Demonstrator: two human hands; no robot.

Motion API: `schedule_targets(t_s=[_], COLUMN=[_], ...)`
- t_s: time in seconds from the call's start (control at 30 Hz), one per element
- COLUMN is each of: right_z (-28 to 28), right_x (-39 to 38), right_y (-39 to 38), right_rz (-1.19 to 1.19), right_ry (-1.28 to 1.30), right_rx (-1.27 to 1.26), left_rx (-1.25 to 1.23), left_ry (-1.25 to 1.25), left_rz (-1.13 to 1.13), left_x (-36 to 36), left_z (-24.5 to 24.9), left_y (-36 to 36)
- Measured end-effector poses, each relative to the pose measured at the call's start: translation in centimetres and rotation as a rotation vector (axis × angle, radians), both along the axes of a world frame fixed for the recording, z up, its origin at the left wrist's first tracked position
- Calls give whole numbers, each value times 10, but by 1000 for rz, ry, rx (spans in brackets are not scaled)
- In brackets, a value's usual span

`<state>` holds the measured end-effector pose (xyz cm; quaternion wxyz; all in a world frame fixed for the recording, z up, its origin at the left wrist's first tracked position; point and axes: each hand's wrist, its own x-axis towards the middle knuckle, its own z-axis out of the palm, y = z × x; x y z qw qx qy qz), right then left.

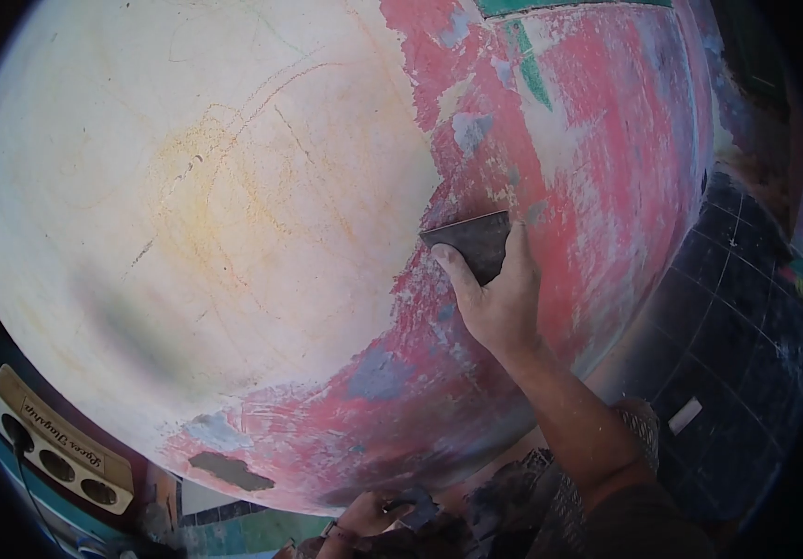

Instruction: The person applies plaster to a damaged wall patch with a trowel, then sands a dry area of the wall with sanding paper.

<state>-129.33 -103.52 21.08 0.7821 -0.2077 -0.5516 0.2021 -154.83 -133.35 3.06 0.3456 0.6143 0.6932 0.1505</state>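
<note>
My right hand [504, 303] grips a dark, flat scraper blade [476, 244], thumb on one side and fingers on the other. Its straight upper edge rests against the wall [261, 186], by the border between cream paint and a stripped pinkish-red area [588, 140]. Low in the view, my left hand [369, 514] is closed around a small grey-blue thing [417, 511] that I cannot make out. A band circles that wrist. Ragged paint edges and bluish patches [381, 373] show between the two hands.
A beige socket panel [66, 438] with a plugged-in cable is at the lower left. Dark floor tiles [727, 307] lie at the right, with a small white piece [686, 416] on them. A green strip [569, 5] crosses the wall at the top.
</note>
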Motion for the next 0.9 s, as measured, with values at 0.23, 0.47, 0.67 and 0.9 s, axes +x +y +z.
schedule_targets(t_s=[0.23, 0.47, 0.67, 0.9], right_z=[0, 2, 4, 4], right_x=[0, 0, 6, -1], right_y=[4, -1, 5, -8], right_rz=[-28, 23, -13, 42], right_ry=[-22, 23, -18, -1], right_rx=[-16, -44, -60, 2], left_rx=[74, 56, 68, 140], left_ry=[-58, 8, -27, -65], left_rz=[-32, -57, -52, -30], left_x=[-10, -4, -6, 4], left_z=[-20, -5, -13, -1], left_y=[0, 4, 5, 5])
